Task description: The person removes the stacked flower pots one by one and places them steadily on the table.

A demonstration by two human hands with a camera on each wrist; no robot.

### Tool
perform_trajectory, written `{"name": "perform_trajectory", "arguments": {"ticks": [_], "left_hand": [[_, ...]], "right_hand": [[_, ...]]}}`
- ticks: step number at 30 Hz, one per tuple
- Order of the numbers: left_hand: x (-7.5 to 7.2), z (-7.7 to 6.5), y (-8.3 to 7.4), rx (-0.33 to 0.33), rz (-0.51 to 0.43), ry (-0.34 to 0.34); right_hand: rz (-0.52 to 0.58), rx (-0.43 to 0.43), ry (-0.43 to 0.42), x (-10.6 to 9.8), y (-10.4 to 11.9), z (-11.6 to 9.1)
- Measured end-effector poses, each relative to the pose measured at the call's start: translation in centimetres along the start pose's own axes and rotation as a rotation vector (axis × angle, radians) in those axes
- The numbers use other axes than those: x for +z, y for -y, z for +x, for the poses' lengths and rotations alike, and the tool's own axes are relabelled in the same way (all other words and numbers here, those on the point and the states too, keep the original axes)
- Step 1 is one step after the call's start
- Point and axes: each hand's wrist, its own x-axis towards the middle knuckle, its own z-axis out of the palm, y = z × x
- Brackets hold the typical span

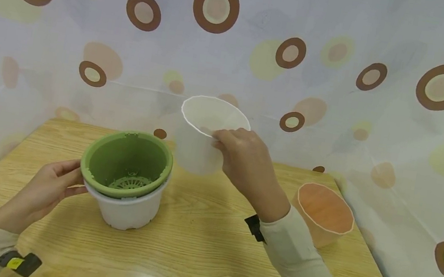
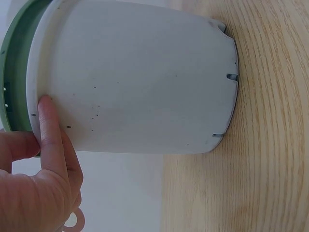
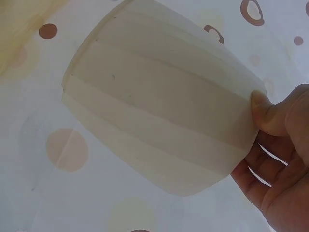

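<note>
On the left of the table a green flower pot (image 1: 100, 161) sits nested inside a white flower pot (image 1: 129, 211), its slotted bottom showing. My left hand (image 1: 47, 186) grips these two at their left rim, fingers against the white wall and thumb by the rim, as the left wrist view shows. Above the table at the centre, a faceted white pot (image 1: 198, 154) is held up by my right hand (image 1: 248, 164). Thumb and fingers pinch its rim; in the right wrist view that faceted pot (image 3: 159, 96) has nothing around it but the backdrop and a bit of table.
An orange faceted pot (image 1: 318, 217) stands at the right side of the wooden table (image 1: 195, 259). Behind and to the right hangs a pale sheet (image 1: 248, 80) with brown rings and dots. Black straps (image 1: 18, 263) are on both wrists.
</note>
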Motion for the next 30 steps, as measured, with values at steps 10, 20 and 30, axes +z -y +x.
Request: {"name": "perform_trajectory", "arguments": {"ticks": [10,20,30], "left_hand": [[0.0,0.0,-0.1,-0.001,-0.001,0.000],[0.2,0.0,-0.2,-0.009,0.014,-0.001],[0.2,0.0,-0.3,-0.026,0.019,-0.018]], "right_hand": [[-0.007,0.028,0.007,0.1,-0.6,-1.1],[-0.061,0.063,0.021,0.1,-1.5,-2.5],[-0.079,0.114,0.048,-0.1,-2.7,-3.6]]}}
